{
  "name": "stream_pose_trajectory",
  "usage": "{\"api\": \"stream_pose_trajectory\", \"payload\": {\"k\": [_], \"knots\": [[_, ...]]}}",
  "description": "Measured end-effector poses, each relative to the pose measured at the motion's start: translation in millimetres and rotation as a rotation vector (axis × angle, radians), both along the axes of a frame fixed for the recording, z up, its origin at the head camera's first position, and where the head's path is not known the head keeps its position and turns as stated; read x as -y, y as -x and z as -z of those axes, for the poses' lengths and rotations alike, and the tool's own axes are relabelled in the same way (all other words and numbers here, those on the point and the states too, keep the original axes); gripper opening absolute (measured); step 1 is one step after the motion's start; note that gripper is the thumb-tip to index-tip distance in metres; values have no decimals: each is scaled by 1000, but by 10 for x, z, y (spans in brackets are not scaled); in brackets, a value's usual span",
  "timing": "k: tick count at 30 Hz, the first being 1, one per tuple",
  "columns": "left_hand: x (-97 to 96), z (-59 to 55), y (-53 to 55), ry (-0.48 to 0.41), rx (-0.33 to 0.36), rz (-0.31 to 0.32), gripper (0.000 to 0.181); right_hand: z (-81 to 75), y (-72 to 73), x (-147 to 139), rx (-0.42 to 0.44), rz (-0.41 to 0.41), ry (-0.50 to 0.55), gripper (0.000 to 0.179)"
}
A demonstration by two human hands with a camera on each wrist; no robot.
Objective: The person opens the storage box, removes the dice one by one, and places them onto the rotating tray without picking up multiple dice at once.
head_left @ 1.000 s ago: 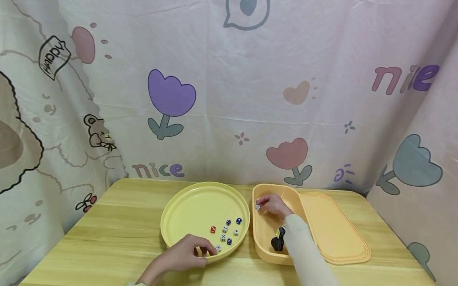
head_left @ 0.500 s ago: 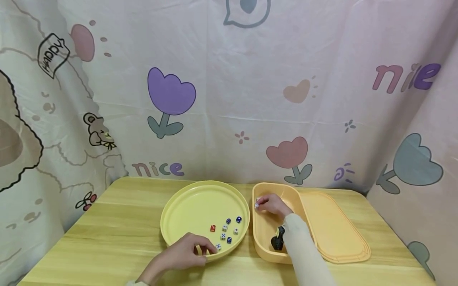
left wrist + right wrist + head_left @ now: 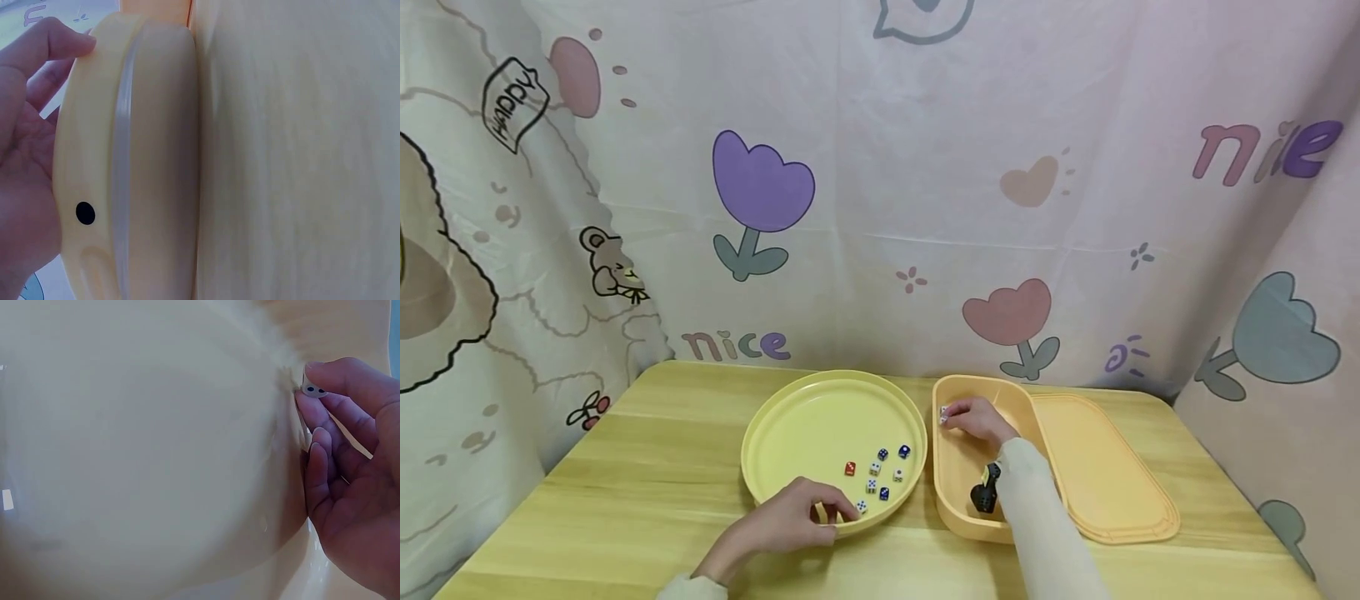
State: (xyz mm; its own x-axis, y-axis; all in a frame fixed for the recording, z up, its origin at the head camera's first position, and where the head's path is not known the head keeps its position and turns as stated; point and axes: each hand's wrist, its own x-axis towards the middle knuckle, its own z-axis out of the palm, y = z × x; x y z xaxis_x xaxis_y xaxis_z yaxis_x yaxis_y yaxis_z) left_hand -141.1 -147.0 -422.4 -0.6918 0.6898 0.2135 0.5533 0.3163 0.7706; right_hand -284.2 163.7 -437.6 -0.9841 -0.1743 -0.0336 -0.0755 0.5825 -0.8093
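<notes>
My left hand [image 3: 790, 517] grips the near rim of a round yellow tray [image 3: 790, 387]. In the left wrist view, the fingers [image 3: 47, 44] reach over the tray's rim [image 3: 94, 125]. Inside the tray's right half lie a red die [image 3: 850, 468] and several white and blue dice, one white die [image 3: 861, 506] right beside my fingertips. My right hand [image 3: 981, 418] is inside an orange box [image 3: 951, 479] and pinches a white die [image 3: 315, 389] between thumb and finger, near the left wall. Just behind it, another white die [image 3: 943, 410] shows in the head view.
Near the box's front lies a small black object [image 3: 983, 498] with a yellow patch, partly behind my right sleeve [image 3: 1041, 508]. A flat orange lid [image 3: 1112, 467] rests on the wooden table [image 3: 647, 467] right of the box. A printed curtain [image 3: 880, 167] hangs behind.
The head view has tilted down slightly. The white die in my right hand has shifted a little toward the other white die at the box's left wall. The left hand stays at the tray rim.
</notes>
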Motion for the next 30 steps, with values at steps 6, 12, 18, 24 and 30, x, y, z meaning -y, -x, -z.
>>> {"api": "stream_pose_trajectory", "payload": {"k": [6, 12, 18, 24, 30], "knots": [[-4, -8, 15, -7, 2, 10, 26, 5, 19, -5, -8, 1, -4, 9], [-16, 49, 22, -11, -1, 10, 25, -13, 11, -23, 21, 9, -40, 8], [-15, 64, 25, -6, -13, 4, 24, -114, -33, -46, -1, 15, -31, 7], [-6, 30, 30, -8, -18, 6, 25, -253, -52, -39, -73, 10, -29, 8], [-1, 25, 34, -4, -14, 11, 25, -390, -92, -31, -144, -7, -6, 8]]}}
